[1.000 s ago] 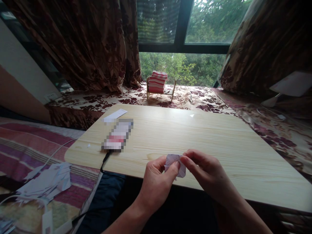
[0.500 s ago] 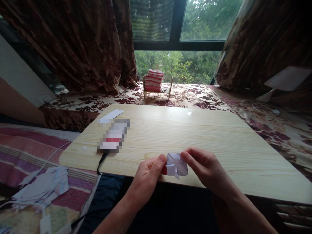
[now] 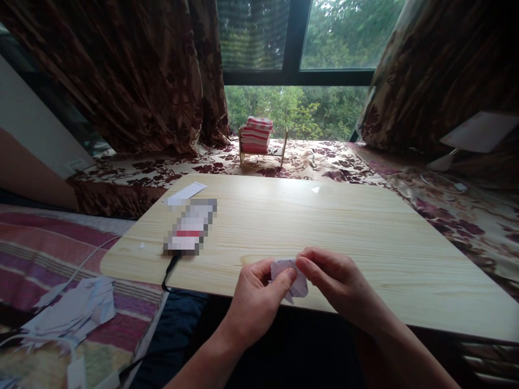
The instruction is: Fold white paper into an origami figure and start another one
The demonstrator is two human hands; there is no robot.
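A small folded piece of white paper (image 3: 299, 285) is held between my hands, just over the near edge of the wooden table (image 3: 344, 227). My left hand (image 3: 259, 292) grips it from the left, with the thumb lying across its front face. At its upper right edge, the fingertips of my right hand (image 3: 330, 273) pinch the paper. A pointed flap hangs below the left thumb. The left fingers behind the paper are mostly hidden.
A blurred-out flat device (image 3: 190, 227) with a black strap lies on the table's left side, beside a white paper strip (image 3: 185, 193). Small paper scraps (image 3: 315, 189) are on the tabletop. Left of the table, a pile of torn paper (image 3: 75, 308) rests on striped bedding.
My left thumb has slid right, from the paper's left edge onto its face. The paper and my right hand have shifted slightly left.
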